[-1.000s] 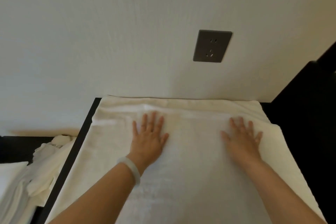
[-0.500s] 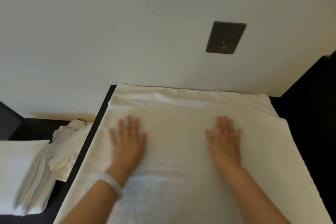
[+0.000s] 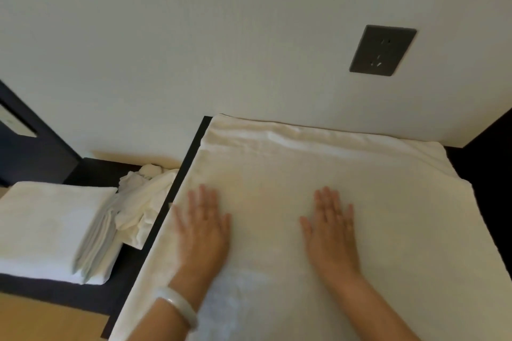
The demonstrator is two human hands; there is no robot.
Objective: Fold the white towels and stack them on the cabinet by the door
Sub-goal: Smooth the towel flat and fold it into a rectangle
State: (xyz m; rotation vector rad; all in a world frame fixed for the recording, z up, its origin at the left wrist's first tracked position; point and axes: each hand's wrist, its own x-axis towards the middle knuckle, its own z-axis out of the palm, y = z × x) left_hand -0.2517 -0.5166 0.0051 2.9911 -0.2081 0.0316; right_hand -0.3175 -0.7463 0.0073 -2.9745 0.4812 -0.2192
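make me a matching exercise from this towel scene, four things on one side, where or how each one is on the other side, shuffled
Things
1. wall socket
2. folded towels
3. crumpled towel
4. bracelet

Places or states
a. worn just behind the left hand
b. bunched between the folded towels and the spread towel
c. dark grey, on the wall
d. stacked neatly at far left

Pairs: 1-c, 2-d, 3-b, 4-a
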